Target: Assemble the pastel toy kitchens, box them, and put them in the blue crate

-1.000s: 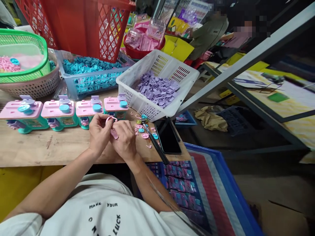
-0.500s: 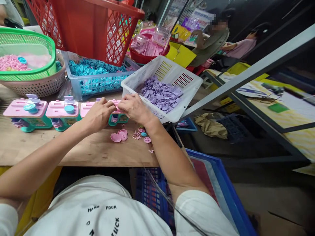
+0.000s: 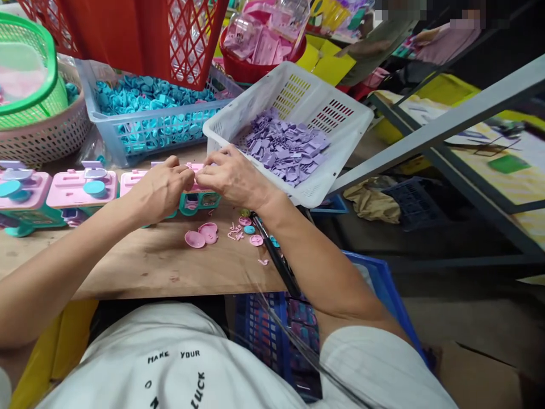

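My left hand point(image 3: 164, 187) and my right hand point(image 3: 240, 179) meet at the pink top of a pink and teal toy point(image 3: 208, 200), the rightmost in a row. Fingers of both hands are curled and closed on its top; the fingertips and any small part between them are hidden. Left of it stand similar toys, one half covered by my left hand and another pink and teal toy point(image 3: 80, 190) with a blue disc on top. Nearer me on the table lie a pink two-lobed shell point(image 3: 202, 235) and small pink pieces point(image 3: 235, 232).
Behind the right hand, a white basket point(image 3: 349, 142) holds purple parts. A clear blue bin point(image 3: 157, 128) holds turquoise parts, with a red basket point(image 3: 119, 40) above it. A black-handled tool point(image 3: 279, 264) lies by my right forearm. A metal bar point(image 3: 426, 130) slants at right.
The view has shifted, bringing the toys and baskets nearer. Both hands stay closed at the same toy, with slight finger movement. The black-handled tool now shows beside my right forearm.
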Demonstrator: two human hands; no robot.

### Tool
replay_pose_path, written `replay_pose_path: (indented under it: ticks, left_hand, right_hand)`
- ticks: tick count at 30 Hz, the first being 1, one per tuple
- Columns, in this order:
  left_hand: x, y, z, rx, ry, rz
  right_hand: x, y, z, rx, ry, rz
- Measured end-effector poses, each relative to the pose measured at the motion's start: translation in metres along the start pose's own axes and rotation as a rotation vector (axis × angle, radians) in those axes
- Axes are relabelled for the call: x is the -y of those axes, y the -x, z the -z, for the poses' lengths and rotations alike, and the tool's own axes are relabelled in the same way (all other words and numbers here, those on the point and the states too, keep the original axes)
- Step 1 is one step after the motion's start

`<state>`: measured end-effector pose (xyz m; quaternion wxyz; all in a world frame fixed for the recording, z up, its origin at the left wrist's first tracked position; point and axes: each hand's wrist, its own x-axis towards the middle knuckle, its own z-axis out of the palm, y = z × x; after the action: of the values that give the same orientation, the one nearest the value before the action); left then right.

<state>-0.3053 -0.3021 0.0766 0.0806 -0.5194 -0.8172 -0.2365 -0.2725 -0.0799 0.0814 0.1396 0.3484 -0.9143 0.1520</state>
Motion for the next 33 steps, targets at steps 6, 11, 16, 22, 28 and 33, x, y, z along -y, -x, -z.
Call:
replay_pose_path:
  ticks: [6, 11, 16, 22, 28, 33]
  left_hand:
    - [-0.01, 0.0, -0.006, 0.058, -0.091, 0.014]
    - [-0.018, -0.005, -0.008, 0.025, -0.2, -0.002]
    - [-0.047, 0.023, -0.023, -0.115, -0.211, -0.039]
    - [-0.068, 0.045, -0.06, 0.118, -0.255, -0.139]
    - [-0.058, 0.026, -0.069, 0.199, -0.296, -0.123]
    - [-0.051, 0.023, -0.069, 0.088, -0.263, -0.1]
  right_hand:
    - [0.007, 0.014, -0.02, -0.136, -0.035, -0.112]
    - [0.017, 0.019, -0.024, -0.149, 0.057, -0.182]
    - [0.036, 0.061, -0.011, -0.242, 0.103, -0.324]
    - [0.062, 0.127, -0.031, 0.011, 0.157, -0.526]
    - [0.064, 0.117, -0.04, 0.115, 0.187, -0.633]
    - [0.059, 0.112, -0.041, 0.089, 0.131, -0.609]
